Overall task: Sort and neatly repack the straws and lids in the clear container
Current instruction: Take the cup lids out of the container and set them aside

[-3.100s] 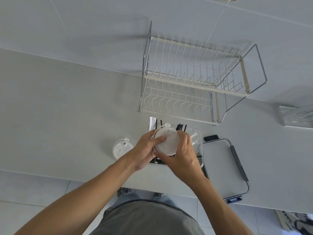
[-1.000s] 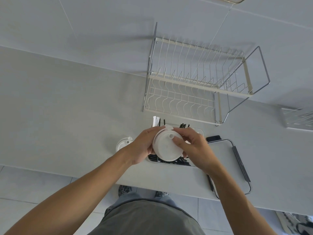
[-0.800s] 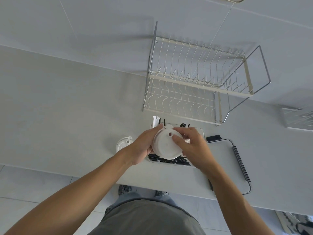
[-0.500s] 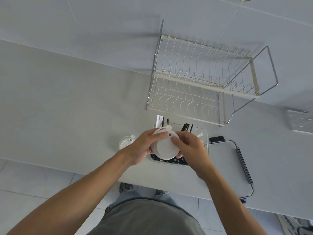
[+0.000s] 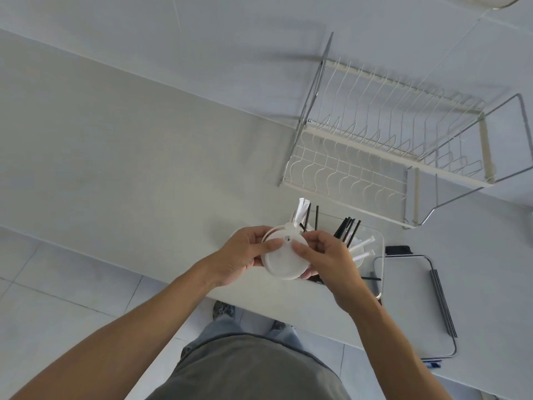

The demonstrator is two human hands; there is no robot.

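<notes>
Both hands hold one stack of white round lids (image 5: 281,261) above the near left end of the clear container (image 5: 380,246). The left hand (image 5: 245,252) grips the stack's left rim, thumb pressed on the top face. The right hand (image 5: 326,255) pinches the right rim, thumb on top, fingers beneath. The top lid shows one small hole near its far edge; the number of lids in the stack cannot be told.

The container sits on the white counter (image 5: 129,168) near its front edge. In it stand black straws (image 5: 347,228), roughly six at the far side, one white paper-wrapped straw (image 5: 301,210) at the far left corner, and three white straws (image 5: 363,248) at the right.

One wire dish rack (image 5: 389,157) stands far right. One flat tray with a metal rim (image 5: 412,307) lies right of the container. No writing is legible anywhere.
</notes>
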